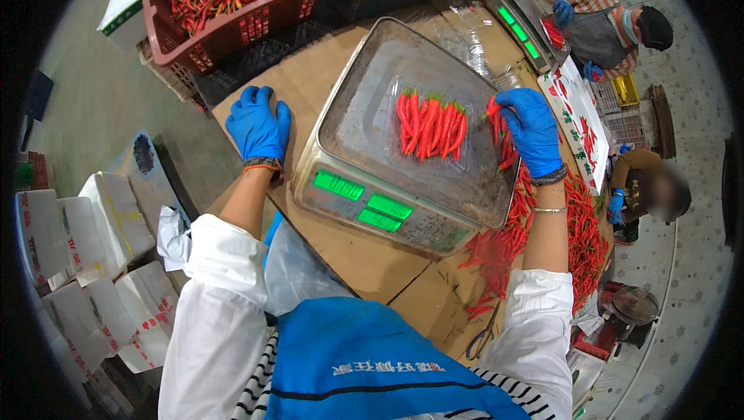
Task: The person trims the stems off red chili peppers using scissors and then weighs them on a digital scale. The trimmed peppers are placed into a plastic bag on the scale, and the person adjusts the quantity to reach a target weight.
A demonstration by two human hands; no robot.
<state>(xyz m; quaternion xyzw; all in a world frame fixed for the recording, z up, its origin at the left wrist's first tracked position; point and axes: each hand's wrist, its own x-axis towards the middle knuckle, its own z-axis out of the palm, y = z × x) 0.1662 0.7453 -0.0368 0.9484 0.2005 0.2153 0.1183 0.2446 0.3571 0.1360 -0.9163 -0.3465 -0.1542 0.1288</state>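
Note:
A digital scale (353, 122) with green lit displays and a worn metal pan stands in front of me. On its pan lies a clear plastic tray (463, 163), with several red chili peppers (430, 127) side by side in it, stems toward the far side. Over the pan's right edge, my right hand (532, 132), in a blue glove, is closed on a few red chili peppers (494, 110). My left hand (258, 127), gloved too, rests on the cardboard left of the scale, its fingers stretched out and holding nothing.
A loose chili pile (587, 246) spreads right of the scale, near scissors (482, 340). A red crate (225, 29) of chilies stands at the far left. Another scale (523, 29) is at the far right, where two people work. White boxes (101, 230) stand at left.

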